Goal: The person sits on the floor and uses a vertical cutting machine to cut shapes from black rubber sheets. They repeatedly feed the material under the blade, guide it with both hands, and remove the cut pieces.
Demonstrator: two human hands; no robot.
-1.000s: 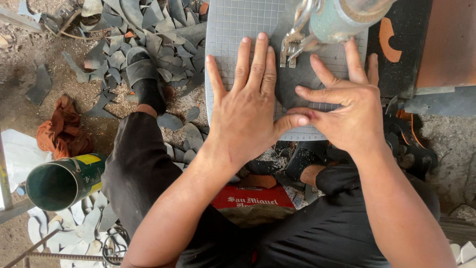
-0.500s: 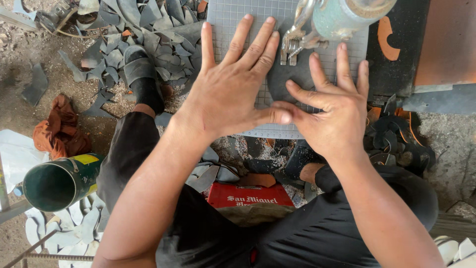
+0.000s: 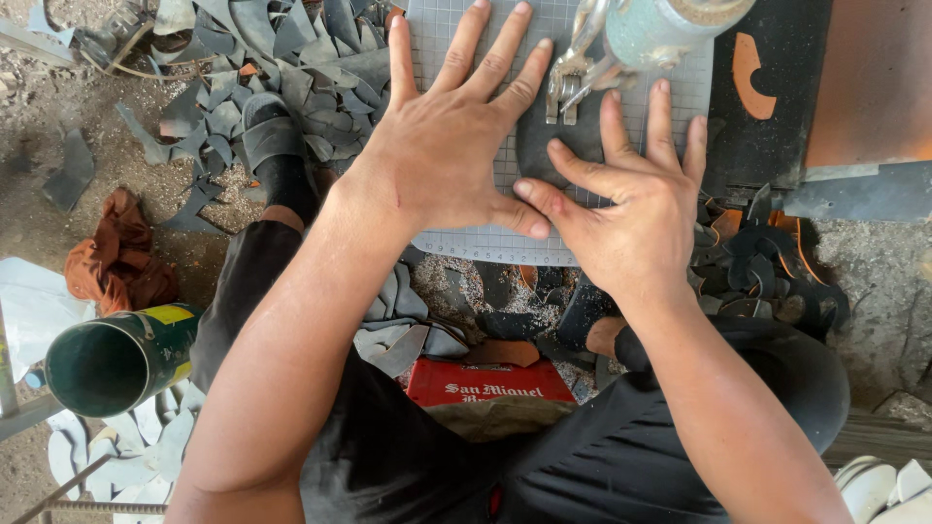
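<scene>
— On the grey gridded cutting mat [image 3: 670, 97], what are the hands doing?

— Both lie flat, palms down, fingers spread apart and gripping nothing. The left hand [image 3: 449, 146] covers the mat's left part, its thumb stretched rightwards along the lower edge. The right hand [image 3: 636, 194] sits just beside it, thumb tip touching the left thumb.

— And beneath them?

— A dark, flat oval piece of rubbery sheet [image 3: 544, 136] lies on the mat between the two hands, pressed under the right hand's fingers and the left thumb; most of it is hidden.

— What's above the fingers?

— A metal presser part of a machine [image 3: 573, 78] with a pale green cylinder [image 3: 660, 29] — it hangs over the top of the dark piece, close to the right index finger.

— Around the mat?

— A heap of grey cut-off strips [image 3: 243, 87] on the ground to the left, a rust-coloured rag [image 3: 116, 252], a dark green tube with a yellow band [image 3: 116, 354] lying on its side, and a red crate [image 3: 485, 383] under the person's knees. To the right, a black board with an orange shape [image 3: 748, 63] on it.
</scene>
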